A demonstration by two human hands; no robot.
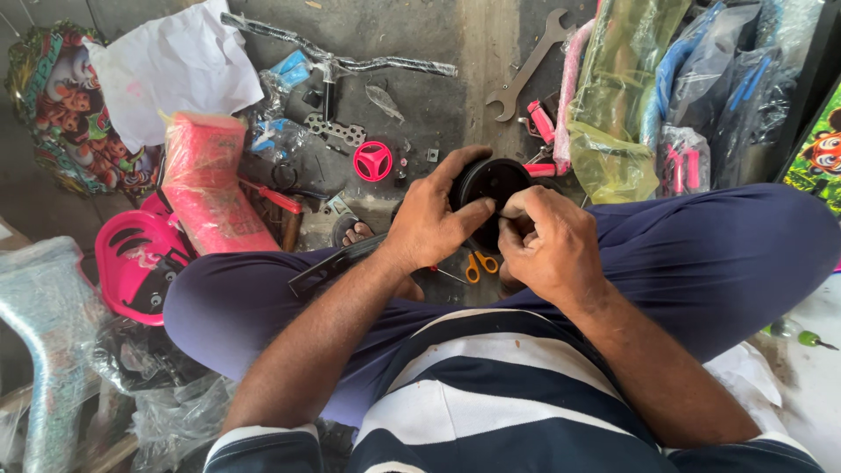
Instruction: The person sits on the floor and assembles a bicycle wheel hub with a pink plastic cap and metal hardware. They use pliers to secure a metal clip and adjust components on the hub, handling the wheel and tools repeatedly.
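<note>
I sit cross-legged on the floor and hold a small black wheel [491,180] above my lap. My left hand [429,219] grips the wheel's left rim, thumb across its face. Against the wheel's lower right side my right hand [547,250] is curled, its fingertips pinched at the hub; what they pinch is hidden. Orange-handled scissors [480,264] lie on the floor just below both hands.
A large steel spanner [526,74], a black handlebar [350,57], a pink toy steering wheel [373,161], a pink seat [136,263], a pink wrapped block [210,184], white paper [175,66] and plastic-wrapped parts [631,88] crowd the floor ahead. A screwdriver [802,335] lies at right.
</note>
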